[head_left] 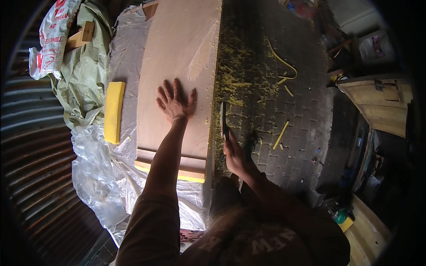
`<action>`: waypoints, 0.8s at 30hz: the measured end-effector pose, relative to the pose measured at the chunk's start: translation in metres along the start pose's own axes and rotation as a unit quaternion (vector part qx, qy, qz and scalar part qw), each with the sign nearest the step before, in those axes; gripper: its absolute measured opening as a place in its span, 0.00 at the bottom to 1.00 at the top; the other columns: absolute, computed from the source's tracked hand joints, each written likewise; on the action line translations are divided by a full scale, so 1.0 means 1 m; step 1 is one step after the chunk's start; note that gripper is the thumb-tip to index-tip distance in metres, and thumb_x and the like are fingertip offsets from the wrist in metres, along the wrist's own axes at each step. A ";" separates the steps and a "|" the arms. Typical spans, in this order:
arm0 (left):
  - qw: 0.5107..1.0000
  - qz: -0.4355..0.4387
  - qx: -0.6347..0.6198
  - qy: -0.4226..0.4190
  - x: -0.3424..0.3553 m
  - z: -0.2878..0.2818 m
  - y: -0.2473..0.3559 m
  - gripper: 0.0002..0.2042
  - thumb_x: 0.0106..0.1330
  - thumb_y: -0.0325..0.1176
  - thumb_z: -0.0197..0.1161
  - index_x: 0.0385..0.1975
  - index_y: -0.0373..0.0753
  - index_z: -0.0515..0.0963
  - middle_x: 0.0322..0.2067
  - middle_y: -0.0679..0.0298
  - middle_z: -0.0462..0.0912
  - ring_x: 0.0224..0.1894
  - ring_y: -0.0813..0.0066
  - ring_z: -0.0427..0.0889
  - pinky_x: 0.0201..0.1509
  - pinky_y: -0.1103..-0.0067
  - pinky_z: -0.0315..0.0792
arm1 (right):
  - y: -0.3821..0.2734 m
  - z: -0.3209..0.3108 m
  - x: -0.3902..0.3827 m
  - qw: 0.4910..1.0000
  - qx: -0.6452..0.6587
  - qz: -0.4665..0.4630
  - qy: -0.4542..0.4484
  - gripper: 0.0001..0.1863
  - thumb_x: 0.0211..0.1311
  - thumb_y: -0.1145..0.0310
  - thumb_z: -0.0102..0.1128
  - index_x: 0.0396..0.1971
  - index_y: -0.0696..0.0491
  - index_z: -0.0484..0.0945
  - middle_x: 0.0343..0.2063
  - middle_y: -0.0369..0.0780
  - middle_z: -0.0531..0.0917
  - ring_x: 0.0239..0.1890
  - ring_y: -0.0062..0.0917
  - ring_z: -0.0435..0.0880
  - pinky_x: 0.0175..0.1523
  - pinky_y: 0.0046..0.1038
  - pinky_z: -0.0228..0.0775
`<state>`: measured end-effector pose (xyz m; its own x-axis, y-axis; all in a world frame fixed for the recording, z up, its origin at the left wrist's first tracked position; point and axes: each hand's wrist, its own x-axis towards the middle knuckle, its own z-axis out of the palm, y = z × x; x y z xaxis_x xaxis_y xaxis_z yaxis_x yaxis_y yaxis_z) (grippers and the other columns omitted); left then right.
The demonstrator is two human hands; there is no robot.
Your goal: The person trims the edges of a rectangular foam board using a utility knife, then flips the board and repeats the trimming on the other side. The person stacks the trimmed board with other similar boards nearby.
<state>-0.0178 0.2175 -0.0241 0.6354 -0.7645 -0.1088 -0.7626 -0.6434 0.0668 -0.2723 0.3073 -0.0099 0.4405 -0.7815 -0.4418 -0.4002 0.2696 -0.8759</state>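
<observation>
My left hand (174, 105) lies flat on a pale wooden board (177, 57), fingers spread, holding nothing. Just past the board's right edge, my right hand (236, 156) is wrapped round the dark handle of a narrow tool (222, 116). The tool's long, flat, grey part points away from me, close alongside the edge; its exact kind does not show clearly. Across the near end of the board runs a wooden strip (192, 164), with a yellow layer under it. Left of the board, a yellow foam block (114, 112) rests on the plastic-covered surface.
Yellow crumbs (235, 84) and several yellow strips (281, 134) litter the paved floor (301, 111) at the right. Clear plastic sheeting (95, 164) and a printed sack (53, 35) lie at the left, beside a corrugated metal wall (33, 146). A wooden cabinet (379, 104) stands far right.
</observation>
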 end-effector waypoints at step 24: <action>0.998 0.028 -0.005 0.061 0.006 0.009 0.002 0.43 0.64 0.73 0.43 0.76 0.55 0.55 0.78 0.57 0.45 0.79 0.49 0.38 0.78 0.52 0.35 | 0.145 0.071 -0.163 0.995 -0.079 -0.059 -0.032 0.26 0.73 0.64 0.56 0.68 0.54 0.67 0.59 0.55 0.75 0.59 0.43 0.78 0.61 0.36 0.70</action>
<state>-0.0164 0.2126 -0.0333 0.6021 -0.7983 0.0177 -0.7967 -0.5991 0.0796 -0.3449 0.5135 -0.0787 0.5407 -0.7634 -0.3533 -0.4611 0.0824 -0.8835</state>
